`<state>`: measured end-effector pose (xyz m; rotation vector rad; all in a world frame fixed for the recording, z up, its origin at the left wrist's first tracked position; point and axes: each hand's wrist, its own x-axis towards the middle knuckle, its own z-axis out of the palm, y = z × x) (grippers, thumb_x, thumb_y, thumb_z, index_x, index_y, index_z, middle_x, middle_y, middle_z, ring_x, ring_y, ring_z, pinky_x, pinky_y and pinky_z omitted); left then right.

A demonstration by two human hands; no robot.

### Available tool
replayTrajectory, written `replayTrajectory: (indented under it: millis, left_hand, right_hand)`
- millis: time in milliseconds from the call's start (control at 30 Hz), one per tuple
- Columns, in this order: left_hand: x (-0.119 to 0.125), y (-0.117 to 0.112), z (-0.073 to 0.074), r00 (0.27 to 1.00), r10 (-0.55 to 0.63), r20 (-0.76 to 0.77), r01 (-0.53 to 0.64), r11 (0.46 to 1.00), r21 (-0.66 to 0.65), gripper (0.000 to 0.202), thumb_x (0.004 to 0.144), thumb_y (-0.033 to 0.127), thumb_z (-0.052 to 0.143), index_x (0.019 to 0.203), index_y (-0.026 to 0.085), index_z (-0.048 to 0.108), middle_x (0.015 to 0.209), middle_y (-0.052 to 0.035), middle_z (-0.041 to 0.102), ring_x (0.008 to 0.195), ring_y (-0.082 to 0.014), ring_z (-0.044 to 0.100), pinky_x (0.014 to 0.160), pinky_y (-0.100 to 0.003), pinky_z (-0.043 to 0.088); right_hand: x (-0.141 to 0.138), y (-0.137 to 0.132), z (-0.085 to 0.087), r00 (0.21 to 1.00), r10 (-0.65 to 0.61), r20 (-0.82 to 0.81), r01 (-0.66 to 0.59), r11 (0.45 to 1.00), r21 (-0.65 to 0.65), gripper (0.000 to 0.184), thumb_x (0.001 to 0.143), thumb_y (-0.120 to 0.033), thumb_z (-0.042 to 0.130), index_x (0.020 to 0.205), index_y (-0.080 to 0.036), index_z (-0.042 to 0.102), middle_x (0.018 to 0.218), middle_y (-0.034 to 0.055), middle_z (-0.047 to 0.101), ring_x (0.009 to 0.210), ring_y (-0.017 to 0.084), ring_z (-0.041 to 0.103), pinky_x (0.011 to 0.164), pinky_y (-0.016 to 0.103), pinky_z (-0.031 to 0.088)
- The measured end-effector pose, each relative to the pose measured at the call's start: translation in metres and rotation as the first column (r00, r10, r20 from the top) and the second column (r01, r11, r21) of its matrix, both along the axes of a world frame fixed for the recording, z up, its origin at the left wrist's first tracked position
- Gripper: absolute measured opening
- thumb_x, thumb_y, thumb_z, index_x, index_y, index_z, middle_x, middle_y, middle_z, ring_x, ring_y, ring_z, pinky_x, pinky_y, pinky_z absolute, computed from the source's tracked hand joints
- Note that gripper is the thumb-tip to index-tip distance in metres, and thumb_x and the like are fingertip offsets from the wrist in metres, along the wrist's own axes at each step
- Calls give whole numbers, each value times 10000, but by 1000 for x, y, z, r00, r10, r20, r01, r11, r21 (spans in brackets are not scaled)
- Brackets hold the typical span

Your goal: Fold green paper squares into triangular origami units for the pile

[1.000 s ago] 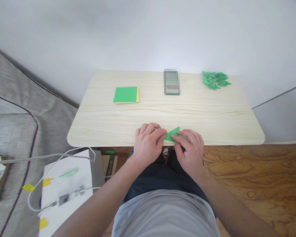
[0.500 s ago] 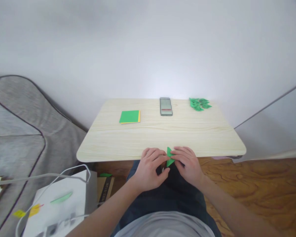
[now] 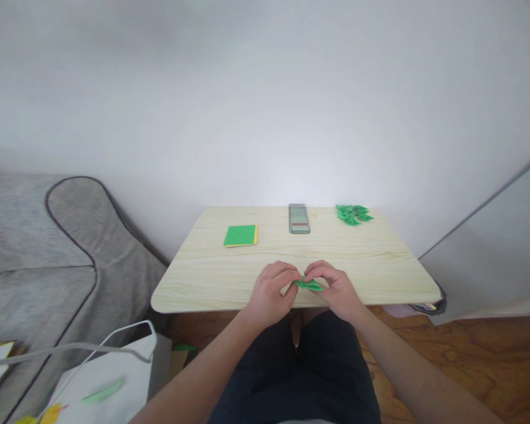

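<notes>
Between my hands is a small piece of folded green paper (image 3: 310, 285), held just above the front part of the pale wooden table (image 3: 194, 282). My left hand (image 3: 274, 292) pinches its left end between thumb and fingers. The fingers of my right hand (image 3: 335, 288) close on its upper right side, and the right thumb is partly hidden behind the paper. At the back right of the table lies a pile of several folded green paper pieces (image 3: 352, 214). A stack of green and yellow paper sheets (image 3: 241, 235) rests on the left side.
A phone (image 3: 299, 219), its screen blurred, lies at the table's back edge against the white wall. On the left stand a grey sofa (image 3: 115, 265) and a white cabinet (image 3: 132, 365) with a cable and a green item (image 3: 103, 391) on top. Wooden floor (image 3: 481, 353) shows at right.
The green paper has turned from standing upright to lying more sideways, and my hands have moved closer together around it. The view has tilted up, so the table appears lower.
</notes>
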<state>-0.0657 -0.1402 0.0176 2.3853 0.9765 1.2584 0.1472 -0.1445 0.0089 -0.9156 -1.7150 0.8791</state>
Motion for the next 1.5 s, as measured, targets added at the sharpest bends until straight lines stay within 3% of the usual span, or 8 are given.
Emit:
replayTrajectory:
  millis: [133,300,400,533,1000,1133,1333,1500]
  left_hand:
    - [-4,-1,-11,966,168,-195,-145,981,129,183,943,120,589,1008,230,719,1011,-48,730,971,-210,620,871,-399,463]
    - [0,-4,-25,917,270,-292,-261,963,70,141,915,131,615,972,221,708,1017,-47,724,1007,-237,607,880,-422,440]
    - [1,-6,-25,921,188,-342,-214,976,-40,160,863,127,658,980,229,698,1054,-36,718,1051,-245,594,916,-425,440]
    - [-2,-7,-20,927,89,-364,-149,979,-140,112,905,238,664,1005,257,711,1081,-34,706,1063,-246,580,932,-432,438]
    - [-10,2,-16,934,37,-354,-152,942,-300,118,879,337,743,984,286,749,1061,-6,712,1033,-227,576,927,-428,425]
    - [-12,6,-15,925,16,-380,-127,955,-270,93,918,334,704,973,289,765,1029,-18,727,1034,-232,581,928,-433,418]
    - [-10,1,-19,909,23,-416,-73,992,-105,177,996,266,580,968,257,755,1007,-45,741,1027,-228,599,936,-448,394]
    - [-10,-4,-25,906,48,-420,-73,996,-45,161,990,233,576,981,248,736,999,-43,751,1015,-217,620,937,-434,394]
  right_hand:
    - [-1,-3,-12,960,-169,225,118,968,222,250,864,-134,707,1055,-286,761,1071,56,693,1061,240,630,962,439,519]
    - [-1,-9,-28,870,-266,414,120,931,345,148,908,-163,694,1004,-260,750,1031,53,730,1024,245,622,922,451,513]
    - [2,-10,-33,837,-271,475,105,932,347,138,952,-169,649,993,-255,750,1000,43,750,1018,243,624,920,454,504]
    - [4,-12,-35,829,-256,498,99,942,319,133,956,-183,657,1017,-257,749,1006,37,760,1015,241,628,933,461,504]
    - [7,-14,-36,832,-236,502,115,959,261,135,934,-202,683,1035,-267,745,1039,40,751,1038,247,631,936,466,505]
    - [7,-14,-34,832,-223,509,103,962,253,144,934,-198,675,1040,-265,746,1042,46,749,1033,254,627,945,474,502]
    - [7,-15,-30,823,-214,525,92,964,249,141,937,-220,665,1038,-271,750,1033,62,742,1020,265,627,926,480,498]
    - [2,-16,-27,774,-219,594,88,966,242,105,946,-268,670,1019,-263,746,1033,67,720,1004,262,606,889,462,475]
